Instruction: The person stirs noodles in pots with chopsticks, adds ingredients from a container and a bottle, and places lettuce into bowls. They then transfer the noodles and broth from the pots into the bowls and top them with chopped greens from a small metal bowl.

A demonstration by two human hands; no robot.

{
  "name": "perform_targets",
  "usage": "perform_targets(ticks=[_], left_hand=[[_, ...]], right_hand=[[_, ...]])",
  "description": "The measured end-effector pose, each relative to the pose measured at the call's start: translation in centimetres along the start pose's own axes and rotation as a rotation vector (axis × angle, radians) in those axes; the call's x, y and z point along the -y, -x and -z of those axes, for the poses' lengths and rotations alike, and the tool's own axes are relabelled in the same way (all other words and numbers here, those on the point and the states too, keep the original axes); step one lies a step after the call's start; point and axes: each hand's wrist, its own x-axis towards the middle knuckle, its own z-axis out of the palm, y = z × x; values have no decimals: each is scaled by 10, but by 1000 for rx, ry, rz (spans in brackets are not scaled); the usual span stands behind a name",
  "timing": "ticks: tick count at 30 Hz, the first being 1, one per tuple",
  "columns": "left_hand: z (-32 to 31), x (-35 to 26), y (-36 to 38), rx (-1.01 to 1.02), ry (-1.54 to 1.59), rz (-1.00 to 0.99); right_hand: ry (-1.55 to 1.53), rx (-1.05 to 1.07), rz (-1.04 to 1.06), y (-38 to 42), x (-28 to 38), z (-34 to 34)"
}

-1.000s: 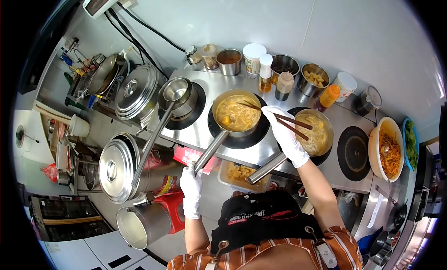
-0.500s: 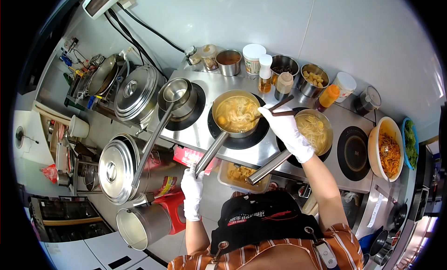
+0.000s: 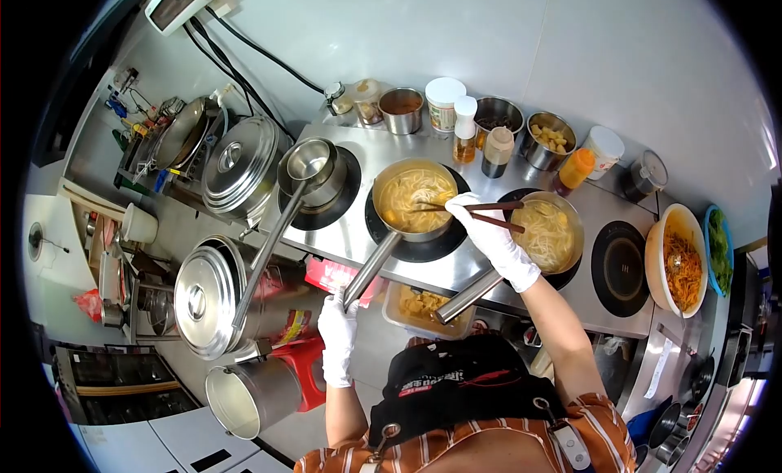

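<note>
Over the steel bench [image 3: 346,249], the right hand [image 3: 492,238] pinches chopsticks [image 3: 505,205] reaching farther into the noodles [image 3: 405,189] than before, apparently stirring, while the left hand [image 3: 336,333] grips the pot handle [image 3: 372,269].

- Beneath the right hand [image 3: 493,237]: steel counter [image 3: 358,139].
- Either side of that hand: noodle pots [image 3: 415,163] on black hobs [image 3: 444,249].
- Beyond the left hand [image 3: 337,330]: third pot [image 3: 328,192].
- Beyond the right hand: bottles [image 3: 576,173], tubs [image 3: 444,106], small pots [image 3: 403,124].
- Right of both hands: bowl of orange shreds [image 3: 656,261].

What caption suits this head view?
White-gloved left hand grips a silver metal saucepan's handle; white-gloved right hand holds slender brown chopsticks in the pale noodles.
</note>
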Motion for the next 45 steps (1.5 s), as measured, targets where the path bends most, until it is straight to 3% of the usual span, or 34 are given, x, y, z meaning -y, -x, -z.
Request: perform_targets(ticks=[4, 7, 12, 14, 22, 32, 45], left_hand=[[0, 2, 1, -3, -5, -12], [-2, 2, 1, -10, -5, -25], [-3, 4, 1, -6, -18, -30], [-2, 3, 1, -1, -25, -24], [-3, 5, 0, -13, -34, -35], [-4, 4, 1, -11, 0, -18], [-4, 2, 0, -13, -21, -15]], right_hand=[[-41, -139, -80, 4, -9, 8], [-32, -61, -84, 11, 1, 11], [-9, -167, -125, 6, 26, 29], [6, -119, -179, 6, 32, 31], [15, -54, -156, 11, 23, 21], [-16, -270, -65, 41, 49, 45], [-79, -315, -63, 67, 42, 51]])
